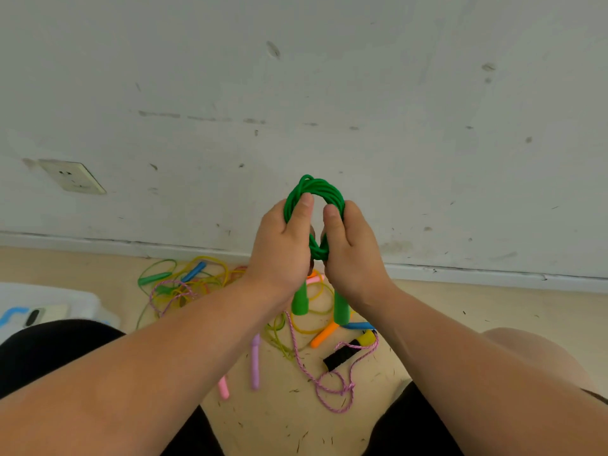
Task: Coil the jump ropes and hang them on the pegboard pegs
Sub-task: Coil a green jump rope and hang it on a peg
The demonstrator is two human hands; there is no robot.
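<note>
While 2 hands (279,251) (353,255) grip it, green rope (321,186) betw. them

Tangled ropes (197,284) litter floor (460,307); wall (296,93) close ahead.

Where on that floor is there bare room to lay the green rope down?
Bare floor lies right, between the baseboard and the right knee; a smaller patch sits between the thighs, below the speckled cord. Crowded: the rope tangle, left and centre.
</note>
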